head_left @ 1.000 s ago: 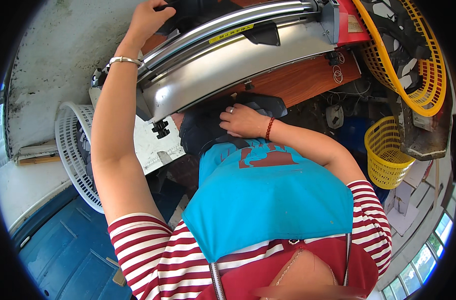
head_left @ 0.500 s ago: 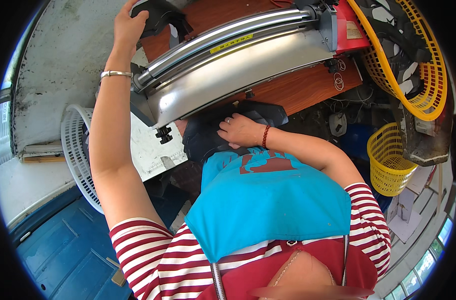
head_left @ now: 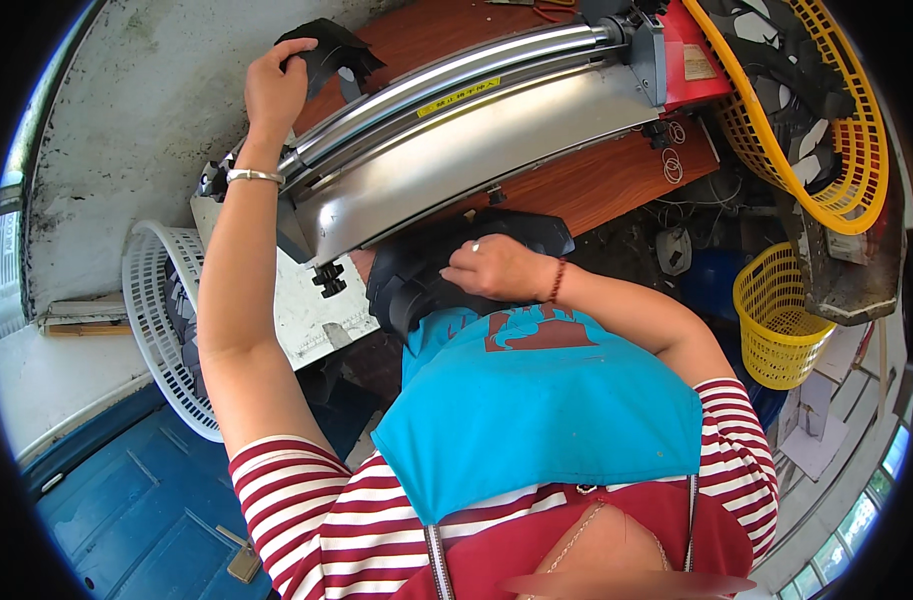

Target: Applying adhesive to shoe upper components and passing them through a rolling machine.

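Note:
My left hand (head_left: 279, 88) is stretched out past the left end of a roller machine (head_left: 466, 120). Its thumb and fingers pinch the edge of a curved black sheet piece (head_left: 328, 52), which lies behind the metal rollers. Close to my body, my right hand (head_left: 501, 268) rests with curled fingers on a pile of black cut pieces (head_left: 426, 255) in front of the machine. Its fingertips close at the pile, but which piece they grip is hidden. A turquoise apron (head_left: 536, 400) covers my front below the pile.
A yellow basket (head_left: 861, 190) of black and white pieces stands at the upper right, with a second yellow basket (head_left: 781, 330) lower down. To the left is a white basket (head_left: 156, 320) holding dark pieces. The machine sits on a reddish-brown wooden tabletop (head_left: 596, 190).
My left hand has come nearer and slightly right, and the black sheet piece has shifted nearer with it. My right hand has moved a little right and its fingers are more curled.

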Action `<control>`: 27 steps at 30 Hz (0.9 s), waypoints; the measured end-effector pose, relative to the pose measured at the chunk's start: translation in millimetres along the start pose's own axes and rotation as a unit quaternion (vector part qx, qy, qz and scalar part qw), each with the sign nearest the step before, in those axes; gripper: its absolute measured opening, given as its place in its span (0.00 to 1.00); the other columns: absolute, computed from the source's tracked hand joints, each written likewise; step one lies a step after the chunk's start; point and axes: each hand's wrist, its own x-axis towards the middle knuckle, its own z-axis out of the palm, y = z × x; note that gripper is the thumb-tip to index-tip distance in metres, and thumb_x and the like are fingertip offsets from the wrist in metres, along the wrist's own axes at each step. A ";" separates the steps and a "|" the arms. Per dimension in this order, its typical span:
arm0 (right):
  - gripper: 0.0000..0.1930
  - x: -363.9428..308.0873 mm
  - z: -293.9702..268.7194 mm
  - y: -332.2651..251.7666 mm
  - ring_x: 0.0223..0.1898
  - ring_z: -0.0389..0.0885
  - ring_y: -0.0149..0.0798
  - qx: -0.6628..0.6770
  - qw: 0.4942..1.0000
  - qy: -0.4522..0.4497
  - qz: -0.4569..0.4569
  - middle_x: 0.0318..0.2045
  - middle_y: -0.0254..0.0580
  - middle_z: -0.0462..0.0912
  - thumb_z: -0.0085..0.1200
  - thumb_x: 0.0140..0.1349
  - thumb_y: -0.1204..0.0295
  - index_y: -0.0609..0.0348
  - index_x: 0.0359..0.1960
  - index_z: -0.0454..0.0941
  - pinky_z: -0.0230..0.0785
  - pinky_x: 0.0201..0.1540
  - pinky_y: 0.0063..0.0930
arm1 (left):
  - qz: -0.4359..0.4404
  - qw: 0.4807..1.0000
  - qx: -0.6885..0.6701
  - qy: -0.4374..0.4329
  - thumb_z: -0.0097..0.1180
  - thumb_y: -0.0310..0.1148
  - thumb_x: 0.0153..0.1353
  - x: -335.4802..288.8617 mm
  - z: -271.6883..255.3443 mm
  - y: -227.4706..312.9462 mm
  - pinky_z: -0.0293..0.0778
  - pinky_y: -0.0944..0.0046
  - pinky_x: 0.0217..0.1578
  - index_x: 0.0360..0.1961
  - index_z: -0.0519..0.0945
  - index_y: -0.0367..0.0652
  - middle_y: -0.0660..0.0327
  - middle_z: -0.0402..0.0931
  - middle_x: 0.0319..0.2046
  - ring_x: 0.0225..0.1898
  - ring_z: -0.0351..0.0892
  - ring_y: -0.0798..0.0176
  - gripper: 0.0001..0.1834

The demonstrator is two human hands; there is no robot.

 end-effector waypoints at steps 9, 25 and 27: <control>0.17 16.9 -117.9 31.6 0.31 0.80 0.41 -0.248 0.944 0.100 0.194 0.30 0.38 0.77 0.65 0.50 0.77 0.58 0.44 0.82 0.74 0.31 0.32 | 0.145 0.968 0.107 -0.173 0.44 0.49 0.69 -26.4 39.2 19.0 0.77 0.50 0.50 0.43 0.88 0.48 0.54 0.84 0.47 0.46 0.83 0.44 0.23; 0.09 -0.2 66.6 15.6 0.38 0.82 0.43 0.027 0.993 -0.086 0.071 0.35 0.38 0.78 0.63 0.58 0.62 0.52 0.32 0.80 0.75 0.40 0.40 | 0.007 0.989 -0.101 -0.106 0.64 0.34 0.60 24.7 35.0 -4.8 0.73 0.68 0.32 0.37 0.82 0.38 0.67 0.79 0.27 0.29 0.76 0.73 0.10; 0.09 -1.1 70.7 11.5 0.34 0.82 0.44 0.014 0.994 -0.103 0.027 0.32 0.38 0.78 0.61 0.58 0.63 0.52 0.26 0.77 0.75 0.36 0.38 | -0.044 0.976 -0.205 -0.051 0.62 0.31 0.61 25.7 19.4 -20.7 0.73 0.70 0.32 0.40 0.81 0.40 0.67 0.79 0.30 0.30 0.76 0.74 0.08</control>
